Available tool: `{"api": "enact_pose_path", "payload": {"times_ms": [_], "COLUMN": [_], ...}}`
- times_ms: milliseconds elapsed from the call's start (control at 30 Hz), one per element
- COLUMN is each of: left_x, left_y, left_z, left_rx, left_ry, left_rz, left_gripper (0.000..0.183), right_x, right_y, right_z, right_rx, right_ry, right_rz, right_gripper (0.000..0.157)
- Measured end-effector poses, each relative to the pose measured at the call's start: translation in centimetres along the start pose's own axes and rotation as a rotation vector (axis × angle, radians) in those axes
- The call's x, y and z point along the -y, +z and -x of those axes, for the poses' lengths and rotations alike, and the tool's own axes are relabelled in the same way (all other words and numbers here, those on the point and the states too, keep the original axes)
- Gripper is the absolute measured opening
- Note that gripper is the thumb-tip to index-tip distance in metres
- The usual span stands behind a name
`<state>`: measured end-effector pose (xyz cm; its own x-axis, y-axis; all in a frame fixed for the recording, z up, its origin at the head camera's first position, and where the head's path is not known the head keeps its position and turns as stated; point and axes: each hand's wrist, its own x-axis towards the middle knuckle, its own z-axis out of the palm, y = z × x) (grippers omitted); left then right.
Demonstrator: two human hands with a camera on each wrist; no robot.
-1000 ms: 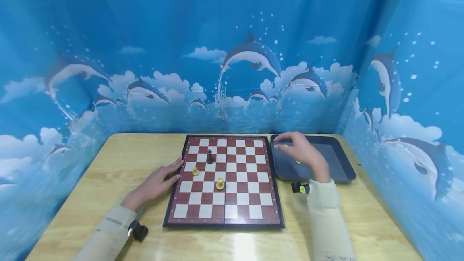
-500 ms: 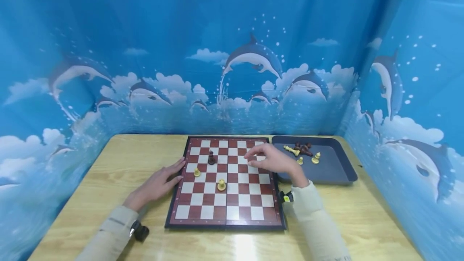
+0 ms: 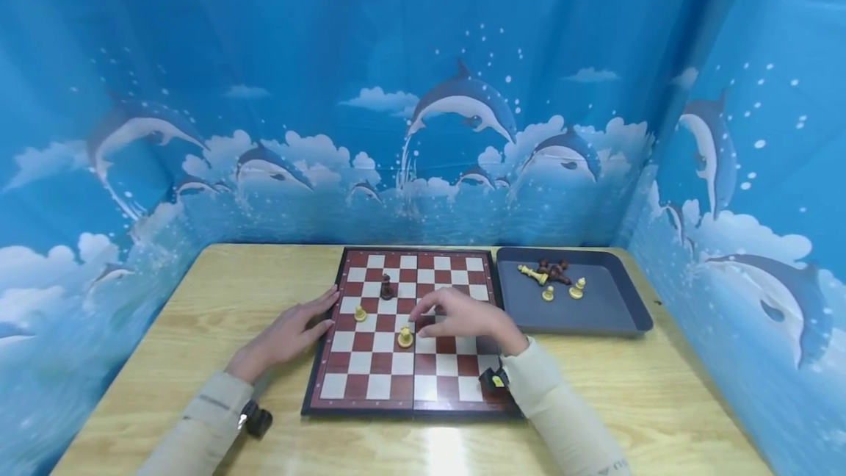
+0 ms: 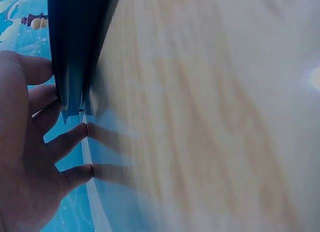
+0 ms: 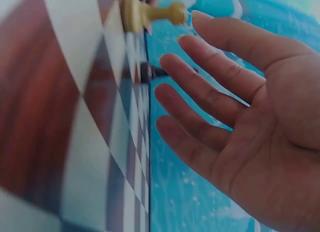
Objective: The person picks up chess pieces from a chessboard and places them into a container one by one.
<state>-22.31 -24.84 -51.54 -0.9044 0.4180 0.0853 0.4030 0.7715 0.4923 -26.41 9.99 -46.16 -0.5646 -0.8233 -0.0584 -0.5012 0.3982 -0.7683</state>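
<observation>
My right hand (image 3: 456, 316) hovers over the chessboard (image 3: 446, 388), thumb and index finger parted beside a yellow chess piece (image 3: 405, 338) with a flared top. In the right wrist view its fingertips stand just short of this upright piece (image 5: 150, 14), with nothing between them. My left hand (image 3: 291, 330) rests against the board's left edge, fingers extended. The left wrist view shows its fingers (image 4: 67, 142) at the dark side of the board (image 4: 80, 42). A yellow pawn (image 3: 360, 314) and a dark brown chess piece (image 3: 386, 287) also stand on the left half.
To the board's right lies a dark grey tray (image 3: 611, 314). It holds a fallen yellow chess piece (image 3: 532, 275), several dark pieces (image 3: 555, 272), a small yellow pawn (image 3: 548, 293) and an upright yellow piece (image 3: 578, 288). A blue dolphin curtain (image 3: 297, 94) surrounds the wooden table (image 3: 251, 278).
My right hand has moved left from over the tray, across the board, to beside the yellow flared-top piece, uncovering the pieces in the tray. My left hand stays at the board's edge.
</observation>
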Motion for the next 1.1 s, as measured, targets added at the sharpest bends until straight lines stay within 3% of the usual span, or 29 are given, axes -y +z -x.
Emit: {"api": "enact_pose_path", "payload": {"times_ms": [533, 767, 1100], "left_x": [-0.4, -0.4, -0.3], "left_y": [-0.3, -0.4, -0.3], "left_z": [-0.1, -0.3, -0.3], "left_rx": [0.006, 0.002, -0.012], "left_ry": [-0.013, -0.009, 0.01], "left_rz": [0.005, 0.014, 0.037], "left_gripper": [0.055, 0.054, 0.053], "right_x": [1.1, 1.2, 1.0], "right_y": [1.8, 2.1, 1.7], "right_z": [-1.0, -1.5, -1.3], "right_rx": [0.003, -0.02, -0.04], "right_ry": [-0.006, 0.001, -0.087], "right_rz": [0.089, 0.132, 0.135], "right_gripper": [0.03, 0.022, 0.022]}}
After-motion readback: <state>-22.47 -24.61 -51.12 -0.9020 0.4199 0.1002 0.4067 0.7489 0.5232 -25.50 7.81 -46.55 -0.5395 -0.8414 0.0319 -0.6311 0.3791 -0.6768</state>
